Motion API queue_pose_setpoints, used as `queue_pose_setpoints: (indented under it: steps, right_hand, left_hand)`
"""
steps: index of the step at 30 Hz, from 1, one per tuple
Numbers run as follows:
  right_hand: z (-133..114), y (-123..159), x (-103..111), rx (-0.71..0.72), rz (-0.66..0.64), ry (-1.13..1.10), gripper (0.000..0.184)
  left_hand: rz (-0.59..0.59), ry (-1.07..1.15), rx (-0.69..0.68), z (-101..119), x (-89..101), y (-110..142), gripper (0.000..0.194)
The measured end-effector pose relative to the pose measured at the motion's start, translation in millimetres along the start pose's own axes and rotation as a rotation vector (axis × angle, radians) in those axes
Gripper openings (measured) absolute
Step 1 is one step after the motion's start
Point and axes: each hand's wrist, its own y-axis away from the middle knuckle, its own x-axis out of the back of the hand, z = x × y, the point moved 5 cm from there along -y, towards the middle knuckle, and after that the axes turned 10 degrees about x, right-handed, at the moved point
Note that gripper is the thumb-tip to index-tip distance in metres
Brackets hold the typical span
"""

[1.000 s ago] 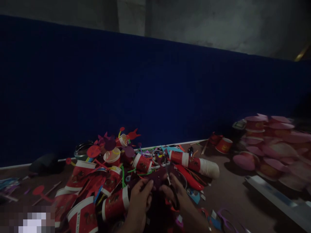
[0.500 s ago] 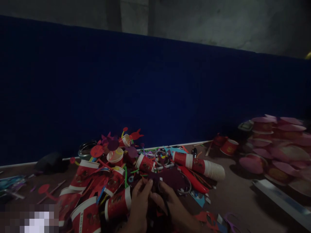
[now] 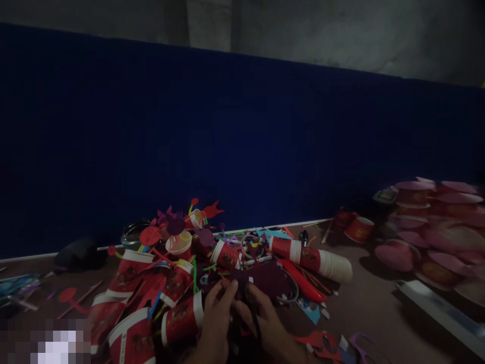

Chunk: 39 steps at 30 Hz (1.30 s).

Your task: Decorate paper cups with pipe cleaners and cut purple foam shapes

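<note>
Low in the middle, my left hand (image 3: 217, 318) pinches a dark purple paper piece (image 3: 235, 276) between thumb and fingertips. Facing it, close by, my right hand (image 3: 265, 318) is closed around what look like dark-handled scissors (image 3: 257, 326); a black loop shows along its fingers, while the blades are lost in shadow. Beyond the hands lies a dark maroon sheet (image 3: 267, 280). Just left of my left hand a red paper cup (image 3: 182, 318) rests on its side.
Red cups with paper cut-outs (image 3: 131, 273) are heaped on the left. Nested cups (image 3: 312, 258) and a shiny red pouch (image 3: 305, 282) lie right of centre. Pink-topped cups (image 3: 435, 227) are piled far right, near a white box (image 3: 439, 308). A blue partition (image 3: 242, 141) stands behind.
Both hands stay together over the same spot. The fingers of my right hand and the dark loop have shifted slightly, and the camera view has moved a little.
</note>
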Motion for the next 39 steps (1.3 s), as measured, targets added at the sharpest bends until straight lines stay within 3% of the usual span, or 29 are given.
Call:
queue_pose_setpoints:
  steps: [13,19,25,39]
  right_hand:
    - [4.5,5.5,9.3,-0.057,0.072,0.117,0.030]
    - [9.3,7.6,7.5,-0.077,0.026,0.086,0.031]
    - [20.6,11.6,14.9,-0.118,0.106,0.101,0.035]
    - [1.2,2.4,8.9,-0.051,0.050,0.114,0.034]
  left_hand:
    - [-0.050,-0.045,-0.014,4.8,-4.6,2.0,0.043]
    - [-0.058,-0.067,-0.021,2.9,-3.0,-2.7,0.040]
    - [-0.050,-0.063,-0.042,0.0,-0.9,-12.4,0.043]
    - [-0.140,-0.140,-0.096,4.3,-3.3,-10.0,0.037]
